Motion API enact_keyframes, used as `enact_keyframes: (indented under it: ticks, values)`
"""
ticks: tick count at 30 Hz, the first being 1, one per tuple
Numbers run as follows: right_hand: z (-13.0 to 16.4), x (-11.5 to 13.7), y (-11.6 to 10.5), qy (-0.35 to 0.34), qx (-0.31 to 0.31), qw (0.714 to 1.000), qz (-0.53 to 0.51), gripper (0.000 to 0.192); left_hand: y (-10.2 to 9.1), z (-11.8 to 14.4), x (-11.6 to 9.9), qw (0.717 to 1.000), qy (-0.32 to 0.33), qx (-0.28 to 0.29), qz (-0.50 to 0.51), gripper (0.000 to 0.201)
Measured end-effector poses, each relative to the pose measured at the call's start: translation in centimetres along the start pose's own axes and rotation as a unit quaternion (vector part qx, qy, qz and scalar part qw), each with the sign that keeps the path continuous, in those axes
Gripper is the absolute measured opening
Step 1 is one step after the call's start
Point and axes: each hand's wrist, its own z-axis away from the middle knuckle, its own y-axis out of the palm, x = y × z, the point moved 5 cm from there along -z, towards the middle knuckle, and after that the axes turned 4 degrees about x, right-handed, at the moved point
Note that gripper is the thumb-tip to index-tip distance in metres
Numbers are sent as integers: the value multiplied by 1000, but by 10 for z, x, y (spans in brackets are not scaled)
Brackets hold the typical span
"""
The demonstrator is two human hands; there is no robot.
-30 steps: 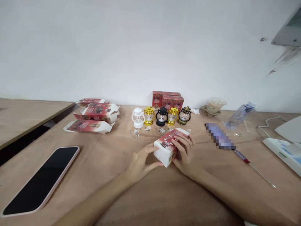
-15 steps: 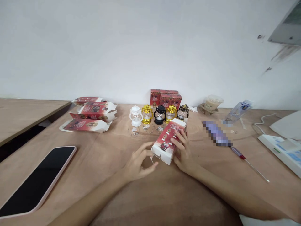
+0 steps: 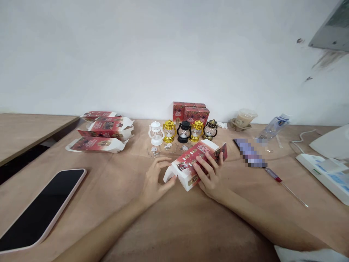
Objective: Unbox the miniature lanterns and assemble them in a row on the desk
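A red and white printed cardboard box (image 3: 195, 158) is held tilted above the table, its near end towards me and white flaps showing at both ends. My right hand (image 3: 211, 174) wraps round its right side, fingers spread over the printed face. At the near left end, my left hand (image 3: 156, 182) has its thumb and fingers about a white end flap (image 3: 169, 174). Just beyond the box stand small lanterns in a row: a white one (image 3: 156, 133), gold ones (image 3: 169, 131), a black one (image 3: 184, 131) and a bronze one (image 3: 210, 129). Small metal parts (image 3: 155, 151) lie before them.
Flattened red boxes (image 3: 98, 144) lie at the left, and closed red boxes (image 3: 193, 114) stand by the wall. A phone (image 3: 40, 211) is at front left. To the right are a cup (image 3: 244, 120), a bottle (image 3: 274, 128), another phone (image 3: 249, 153), a screwdriver (image 3: 278, 179) and a white device (image 3: 324, 174).
The box has turned and shifted slightly left, and its side by my right hand now shows more. My left hand has closed in on the near end flap, which sticks out further.
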Motion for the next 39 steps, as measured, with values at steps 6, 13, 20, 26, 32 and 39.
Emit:
enact_keyframes:
  ticks: [6,13,20,26,32,39]
  values:
    - [0,3,0,-17,14,1000,18,36,1,2,-3,997,46,45,-47,33]
    - [1,6,-4,-50,-2,999,10,31,-1,3,4,999,16,37,7,24]
    - [-4,12,-10,-95,-22,995,8,24,-1,0,7,999,2,26,48,15]
    - [-7,1,-2,-36,3,999,-29,34,1,3,12,998,-1,41,46,34]
    - [-5,-4,-3,-74,6,997,-14,31,5,6,10,996,1,62,68,67]
    - [-10,-8,-13,-163,0,986,17,26,-1,3,-11,985,124,30,-119,69]
